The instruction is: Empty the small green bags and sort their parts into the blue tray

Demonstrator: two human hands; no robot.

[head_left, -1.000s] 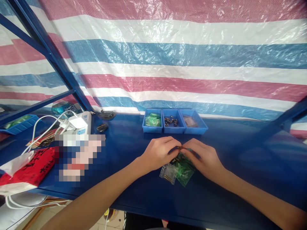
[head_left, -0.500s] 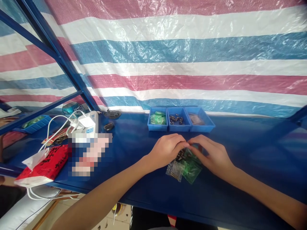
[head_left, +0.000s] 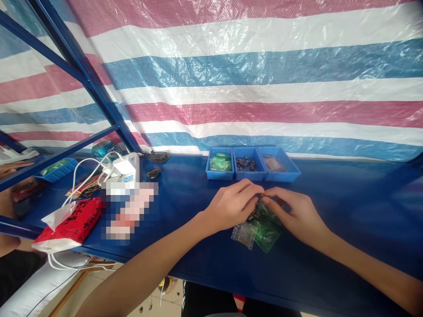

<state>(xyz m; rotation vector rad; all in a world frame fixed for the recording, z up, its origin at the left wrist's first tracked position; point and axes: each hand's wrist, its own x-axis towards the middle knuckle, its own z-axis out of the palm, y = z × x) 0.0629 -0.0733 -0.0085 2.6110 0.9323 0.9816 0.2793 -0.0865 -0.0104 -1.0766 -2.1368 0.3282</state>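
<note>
My left hand [head_left: 233, 200] and my right hand [head_left: 295, 211] meet fingertip to fingertip over the blue table. Both are closed in a pinch on something small, mostly hidden by the fingers. Just below them lies a green plastic bag [head_left: 267, 235] with pale slim pieces inside. Beside it, to the left, is a small clear bag [head_left: 243, 235] holding thin brass-coloured pieces. Darker small parts show partly between my hands, too covered to identify.
Three joined blue bins stand behind my hands: one with green packets [head_left: 220, 163], one with small metal fittings [head_left: 245, 164], one with a clear packet [head_left: 273, 164]. Leftward are a white power strip [head_left: 130, 171], a red tissue pack [head_left: 71, 226] and another person's arm [head_left: 8, 215].
My hands stay together, with the fingertips shifted slightly. The whole view has moved a little, and more of the other person's arm shows at left.
</note>
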